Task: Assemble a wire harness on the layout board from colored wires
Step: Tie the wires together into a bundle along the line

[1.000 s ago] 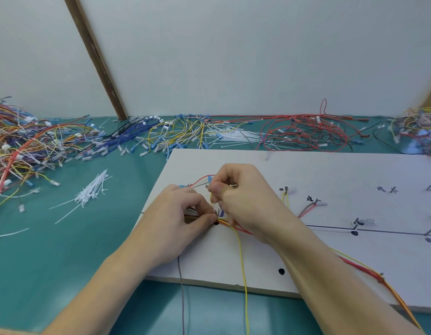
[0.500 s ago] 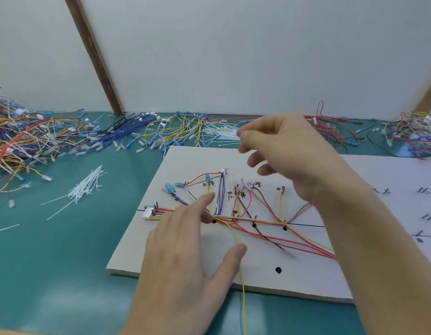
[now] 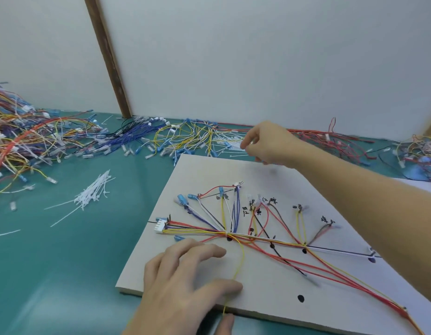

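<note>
The white layout board (image 3: pixel 233 170) lies on the green table. Colored wires (image 3: pixel 258 239) run along its black line from a white connector (image 3: pixel 160 226), and branches fan up to marked spots. My left hand (image 3: pixel 185 286) rests flat on the board's near left corner with fingers spread. A loose yellow wire (image 3: pixel 241 259) passes down beside its thumb. My right hand (image 3: pixel 270 145) reaches past the board's far edge, its curled fingertips at a small heap of white cable ties (image 3: pixel 227 143). Blur hides whether it pinches one.
Loose wire piles line the back of the table: mixed (image 3: pixel 28 141) at left, blue (image 3: pixel 127 139), yellow (image 3: pixel 185 139), red (image 3: pixel 330 141), more mixed (image 3: pixel 420 153) at right. A bundle of white cable ties (image 3: pixel 93 192) lies left of the board. The wall stands right behind.
Both hands have left the wire junction on the board. My right hand has moved up and away to the ties behind the board. My left hand has settled flat near the board's front edge.
</note>
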